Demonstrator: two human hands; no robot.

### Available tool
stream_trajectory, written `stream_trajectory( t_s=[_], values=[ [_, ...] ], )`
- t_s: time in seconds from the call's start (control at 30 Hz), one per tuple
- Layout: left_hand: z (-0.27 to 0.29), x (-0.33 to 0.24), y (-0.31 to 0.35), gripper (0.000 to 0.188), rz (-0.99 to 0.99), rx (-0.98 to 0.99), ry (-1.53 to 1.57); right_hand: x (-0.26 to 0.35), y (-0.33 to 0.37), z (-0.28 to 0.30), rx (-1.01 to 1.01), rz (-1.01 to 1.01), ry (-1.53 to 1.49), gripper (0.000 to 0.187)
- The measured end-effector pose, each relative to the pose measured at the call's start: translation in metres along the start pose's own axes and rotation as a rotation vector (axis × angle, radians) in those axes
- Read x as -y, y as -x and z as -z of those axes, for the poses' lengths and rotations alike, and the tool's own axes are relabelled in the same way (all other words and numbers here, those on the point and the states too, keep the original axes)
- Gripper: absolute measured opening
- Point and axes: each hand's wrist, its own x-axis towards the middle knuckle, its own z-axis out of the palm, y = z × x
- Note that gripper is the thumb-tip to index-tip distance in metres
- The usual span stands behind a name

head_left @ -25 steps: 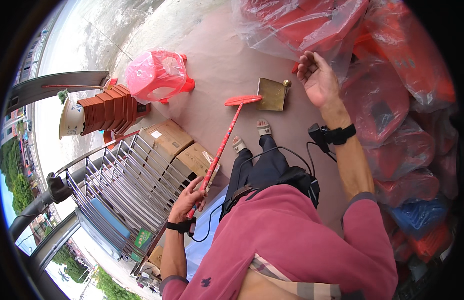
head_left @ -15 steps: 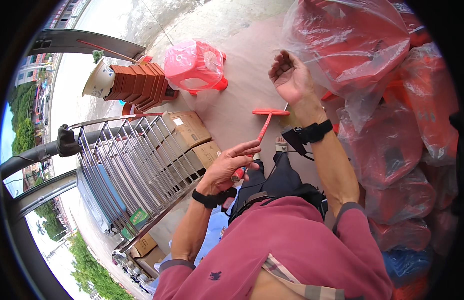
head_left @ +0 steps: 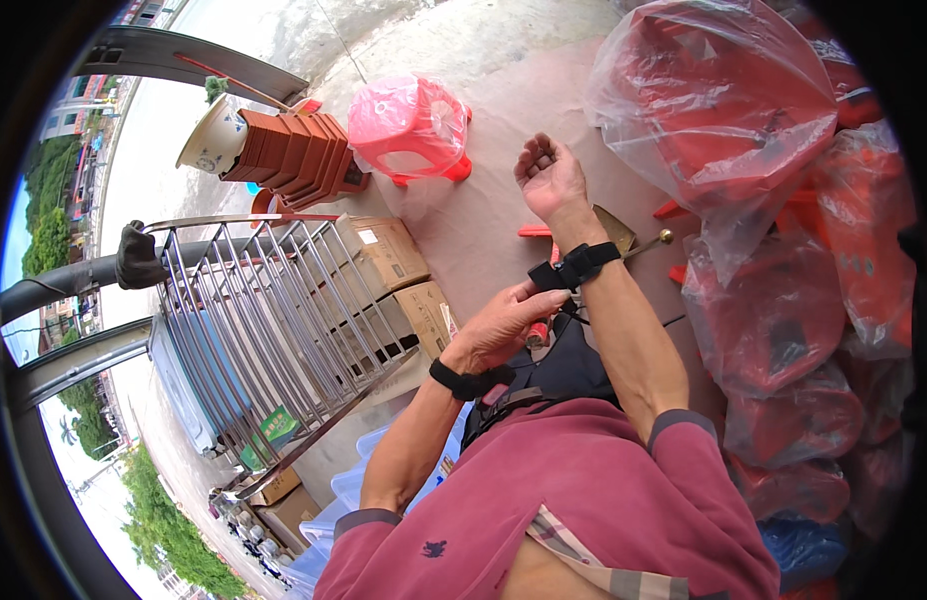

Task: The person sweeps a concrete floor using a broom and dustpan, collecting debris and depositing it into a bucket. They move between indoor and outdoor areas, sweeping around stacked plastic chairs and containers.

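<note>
My left hand (head_left: 498, 325) is closed around the red patterned handle of a broom (head_left: 536, 336), whose flat red head shows partly beyond my right wrist; its bristles are hidden. The thumb and fingertips of that hand also reach the black strap (head_left: 593, 262) with a small dark device on my right wrist. Palm up, my right hand (head_left: 553, 182) has loosely curled fingers and nothing in it. Beside the right wrist lies a dustpan (head_left: 615, 226), half covered by the forearm. A thin rod with a brass-coloured knob (head_left: 665, 237) sticks out close by.
Red plastic stools wrapped in clear film (head_left: 723, 110) are piled along the right. Ahead stands another wrapped stool (head_left: 408, 125), left of it stacked brown planters (head_left: 293, 155). A metal rack (head_left: 263, 310) and cardboard boxes (head_left: 383, 250) line the left.
My left hand has moved right with the broom, up to the right wrist strap. My right hand has come slightly left and nearer. The broom handle now stands steeper, and the dustpan shows more.
</note>
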Motion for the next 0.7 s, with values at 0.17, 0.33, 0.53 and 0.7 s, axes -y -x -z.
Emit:
stream_trajectory(
  t_s=[0.17,0.33,0.53,0.7],
  values=[
    [0.005,0.008,-0.003,0.038,-0.043,-0.152,0.055,-0.021,0.014,0.014,0.075,0.462,0.792,0.024],
    [0.006,0.013,0.001,0.032,-0.020,-0.231,0.042,-0.019,0.030,0.034,0.341,1.265,1.870,0.023],
    [-0.009,0.020,0.001,0.036,-0.144,-0.273,0.082,-0.016,0.038,0.047,0.309,1.141,1.951,0.023],
    [-0.017,0.019,-0.008,0.036,-0.137,-0.264,0.075,-0.001,0.023,0.040,0.076,0.570,0.910,0.020]
  ],
)
